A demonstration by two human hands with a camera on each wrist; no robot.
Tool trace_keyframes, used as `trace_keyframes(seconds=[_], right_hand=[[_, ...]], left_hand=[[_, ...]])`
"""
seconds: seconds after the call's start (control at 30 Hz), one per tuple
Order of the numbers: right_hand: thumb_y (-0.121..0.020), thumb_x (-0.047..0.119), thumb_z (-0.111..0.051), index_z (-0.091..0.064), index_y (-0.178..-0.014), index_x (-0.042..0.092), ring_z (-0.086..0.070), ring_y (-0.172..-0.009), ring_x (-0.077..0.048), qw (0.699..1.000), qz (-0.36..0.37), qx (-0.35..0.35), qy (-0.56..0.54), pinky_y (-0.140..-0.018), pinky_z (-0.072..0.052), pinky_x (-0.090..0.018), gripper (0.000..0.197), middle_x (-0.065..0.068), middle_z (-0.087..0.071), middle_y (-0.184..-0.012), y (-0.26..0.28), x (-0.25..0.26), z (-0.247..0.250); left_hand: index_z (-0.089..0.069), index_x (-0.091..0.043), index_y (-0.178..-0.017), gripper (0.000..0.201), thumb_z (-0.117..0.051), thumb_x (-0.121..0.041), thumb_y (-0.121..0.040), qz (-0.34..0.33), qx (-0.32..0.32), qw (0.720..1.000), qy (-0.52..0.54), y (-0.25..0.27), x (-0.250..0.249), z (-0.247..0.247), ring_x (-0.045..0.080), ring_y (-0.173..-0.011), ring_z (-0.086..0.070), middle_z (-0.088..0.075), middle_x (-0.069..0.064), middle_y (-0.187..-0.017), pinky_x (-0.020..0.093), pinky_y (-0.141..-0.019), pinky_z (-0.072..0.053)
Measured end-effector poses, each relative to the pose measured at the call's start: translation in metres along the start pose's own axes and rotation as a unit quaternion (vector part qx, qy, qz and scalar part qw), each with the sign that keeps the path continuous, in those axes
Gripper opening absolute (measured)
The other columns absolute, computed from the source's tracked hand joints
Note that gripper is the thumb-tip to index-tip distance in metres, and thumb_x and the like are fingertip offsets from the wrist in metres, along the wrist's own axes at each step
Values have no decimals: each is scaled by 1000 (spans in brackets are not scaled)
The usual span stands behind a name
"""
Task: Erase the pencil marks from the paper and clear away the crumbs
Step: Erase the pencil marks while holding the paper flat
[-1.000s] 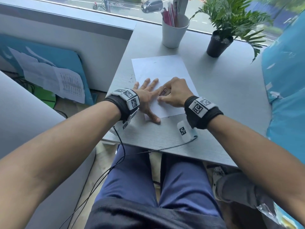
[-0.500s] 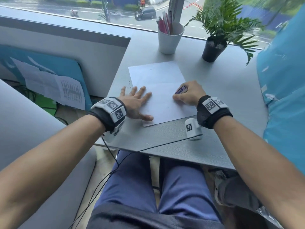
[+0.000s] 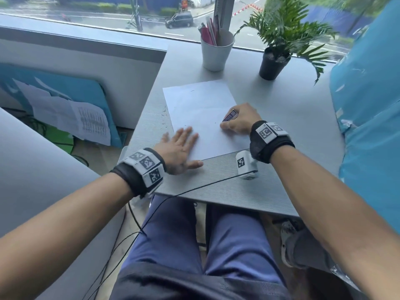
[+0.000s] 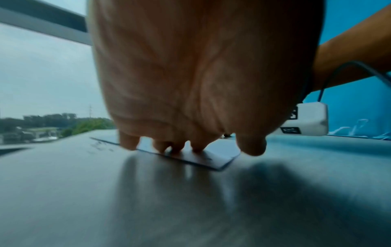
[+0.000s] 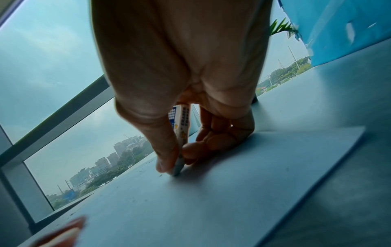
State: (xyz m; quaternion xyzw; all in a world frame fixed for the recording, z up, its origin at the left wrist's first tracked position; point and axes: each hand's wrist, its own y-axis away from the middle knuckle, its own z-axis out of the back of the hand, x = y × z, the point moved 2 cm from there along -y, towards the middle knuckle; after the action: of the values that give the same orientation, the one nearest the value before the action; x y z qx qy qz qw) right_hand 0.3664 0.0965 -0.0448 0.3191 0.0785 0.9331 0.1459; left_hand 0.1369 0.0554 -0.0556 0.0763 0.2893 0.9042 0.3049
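Observation:
A white sheet of paper (image 3: 201, 109) lies on the grey table (image 3: 292, 126). My left hand (image 3: 180, 147) lies flat on the sheet's near left corner with fingers straight; the left wrist view shows the fingertips (image 4: 196, 147) pressing the paper (image 4: 213, 160). My right hand (image 3: 239, 121) pinches an eraser (image 3: 229, 115) in a printed sleeve at the sheet's right edge. In the right wrist view the eraser (image 5: 180, 127) stands tip-down on the paper (image 5: 232, 192) between thumb and fingers. Dark crumbs (image 3: 164, 118) lie on the table left of the sheet, and a few specks (image 5: 146, 197) on the paper.
A white cup (image 3: 216, 50) with pens stands at the back by the window, a potted plant (image 3: 273, 63) to its right. Blue sheeting (image 3: 368, 94) borders the table's right side. A black cable (image 3: 194, 187) crosses the near table edge. Left of the table lies a drop to the floor.
My right hand has carried the eraser from the middle of the sheet to its right edge. My left hand has slid toward the near left corner, still flat on the paper.

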Motion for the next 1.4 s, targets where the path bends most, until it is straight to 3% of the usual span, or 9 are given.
trace_keyframes(seconds=[0.1, 0.23, 0.3, 0.57, 0.77, 0.97, 1.13, 1.3, 1.4], right_hand=[[-71, 29, -80, -73, -83, 15, -64, -80, -16, 1000, -2, -3, 4, -69, -43, -19, 19, -4, -73, -86, 1, 2, -1], [-69, 31, -83, -74, -82, 15, -65, -80, -16, 1000, -7, -4, 6, -70, -45, -20, 22, -2, -74, -85, 1, 2, 0], [-68, 31, -84, -73, -81, 15, -65, -78, -16, 1000, -9, 3, 0, -71, -47, -22, 23, -3, -74, -86, 0, 2, 1], [-70, 29, -83, -74, -84, 13, -69, -87, -20, 1000, -15, -9, -13, -79, -54, -26, 24, -5, -75, -88, 2, 1, -1], [-73, 19, -77, -73, -80, 13, -66, -84, -17, 999, 6, -31, 35, -72, -48, -20, 10, -3, -71, -81, 11, 17, -1], [-70, 21, -83, -75, -77, 17, -62, -59, -1, 985, 160, 48, 38, -50, -44, -8, 11, 4, -71, -70, 30, 63, -37], [-71, 28, -80, -76, -80, 15, -64, -72, -13, 983, 172, 11, 69, -68, -53, -24, 17, 0, -72, -77, 16, 69, -47], [-70, 27, -81, -76, -81, 14, -66, -68, -11, 952, 238, 146, 123, -66, -56, -27, 18, 0, -73, -75, 35, 72, -52], [-70, 30, -81, -77, -83, 18, -69, -77, -13, 976, 195, 74, 65, -76, -57, -30, 18, 1, -75, -80, 12, 70, -41]], left_hand=[[17, -9, -155, 109, -15, -85, -84, 95, -30, 995, -24, 8, -1, 6, 31, -151, 15, 22, 14, -161, 56, -120, 10], [15, -21, -156, 91, -21, -75, -92, -125, -40, 991, -13, -1, -53, 8, 21, -150, 19, 22, 1, -163, 54, -121, 9], [16, -26, -156, 83, -19, -71, -95, -153, -13, 988, -1, -9, -57, 6, 20, -149, 20, 25, -2, -161, 53, -120, 10], [23, -24, -154, 109, -34, -83, -82, 20, -24, 996, 82, -10, 46, 8, 16, -149, 22, 33, -6, -158, 59, -119, 6], [19, -29, -155, 125, -52, -86, -69, 27, -41, 994, 96, -13, 43, 12, 20, -150, 20, 30, -3, -160, 62, -116, 10], [9, -23, -158, 130, -51, -90, -65, 6, -78, 996, 48, -17, 40, 15, 22, -151, 18, 19, 2, -164, 57, -116, 15], [13, -11, -157, 131, -55, -84, -72, -17, -71, 995, 65, -22, 40, 14, 20, -152, 11, 20, 4, -164, 52, -118, 12], [17, -13, -156, 131, -57, -83, -72, -20, -58, 995, 74, -22, 42, 15, 20, -151, 15, 24, 2, -162, 56, -118, 11], [16, -16, -156, 137, -60, -85, -66, -24, -57, 995, 83, -23, 43, 14, 17, -151, 17, 24, -1, -163, 57, -116, 11]])
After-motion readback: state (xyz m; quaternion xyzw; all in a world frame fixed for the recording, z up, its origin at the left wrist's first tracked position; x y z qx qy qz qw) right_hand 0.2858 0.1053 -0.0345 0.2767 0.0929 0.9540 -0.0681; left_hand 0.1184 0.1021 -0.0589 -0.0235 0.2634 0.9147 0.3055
